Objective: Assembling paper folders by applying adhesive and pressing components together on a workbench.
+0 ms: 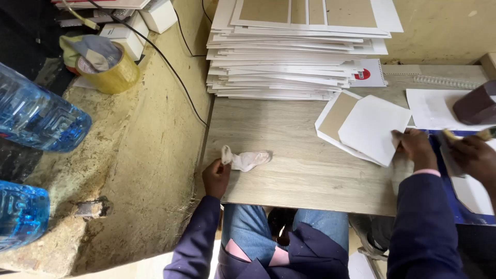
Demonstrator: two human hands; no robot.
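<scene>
**Cloth at the bench edge, card under the other hand**

Head view: nearest the camera are the person's knees in blue jeans (248,232) and dark jacket sleeves. The left hand (216,177) sits at the near-left corner of the wooden bench (289,175), its grip closed on one end of a crumpled white cloth (248,159), which trails rightward flat on the surface. The right hand (416,147) presses its fingers on the corner of a white angular card (369,129), seemingly to pin it down; its grip looks flat rather than clamped. That card overlaps a brown-faced sheet (338,116). Another hand (473,155) at the far right, likely a co-worker's, holds a brush-like tool over blue material. Behind, a tall stack of white boards (289,57) stands ready. Left, on the rough ledge, sit a tape roll (108,70) and blue water bottles (36,116).
</scene>
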